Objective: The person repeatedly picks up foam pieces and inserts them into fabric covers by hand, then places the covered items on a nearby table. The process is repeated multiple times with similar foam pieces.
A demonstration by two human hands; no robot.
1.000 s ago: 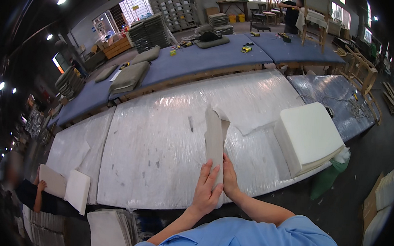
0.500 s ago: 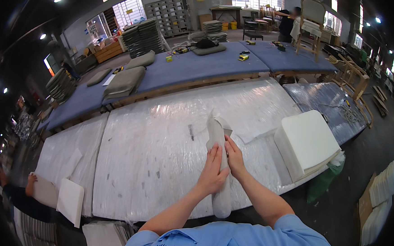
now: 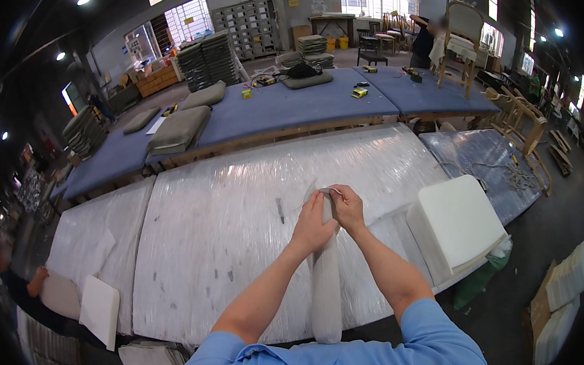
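Observation:
A long, padded grey fabric cushion (image 3: 327,292), seen narrow side up, runs from my body out across the plastic-wrapped table (image 3: 214,245). My left hand (image 3: 313,227) lies along its left side, fingers close together and pressed to the fabric near the far end. At that end my right hand (image 3: 348,209) pinches the loose fabric edge, thumb against curled fingers. Both hands nearly meet there. What is inside the fabric is hidden. To the right stands a stack of white foam pads (image 3: 457,216) with rounded corners.
Beyond lies a long blue-topped table (image 3: 290,105) with grey cushions (image 3: 180,130) and a chair (image 3: 462,49). At left, a co-worker's hand (image 3: 37,281) holds a beige cushion (image 3: 61,294) beside a white foam pad (image 3: 100,311). More pads (image 3: 562,306) are stacked at lower right.
Both hands have slid away from me along the cushion to its far end. My right hand went from lying flat on the side to pinching the fabric edge.

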